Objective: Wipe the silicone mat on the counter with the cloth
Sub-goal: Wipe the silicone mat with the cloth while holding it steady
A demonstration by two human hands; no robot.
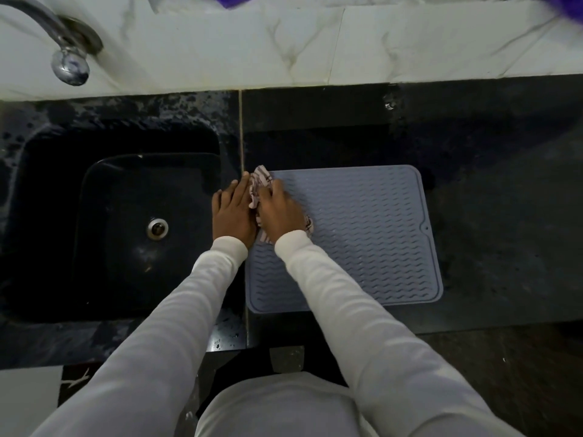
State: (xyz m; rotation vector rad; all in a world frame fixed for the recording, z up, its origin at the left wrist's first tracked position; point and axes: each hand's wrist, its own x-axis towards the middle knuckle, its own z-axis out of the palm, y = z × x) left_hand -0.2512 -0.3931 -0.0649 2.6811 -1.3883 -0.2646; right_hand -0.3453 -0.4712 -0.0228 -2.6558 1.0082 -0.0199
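A grey-blue ribbed silicone mat [362, 234] lies flat on the black counter [489, 190], just right of the sink. A striped pink-and-white cloth [260, 181] is bunched on the mat's left part. My right hand [279, 212] presses down on the cloth with fingers curled over it. My left hand [232, 212] lies flat with fingers together at the mat's left edge, touching the cloth's side. Most of the cloth is hidden under my right hand.
A black sink [126, 222] with a metal drain [157, 228] sits left of the mat, its surround wet with droplets. A chrome tap [67, 58] hangs at the back left. White marble tiles [284, 48] back the counter. The counter's front edge runs just below the mat.
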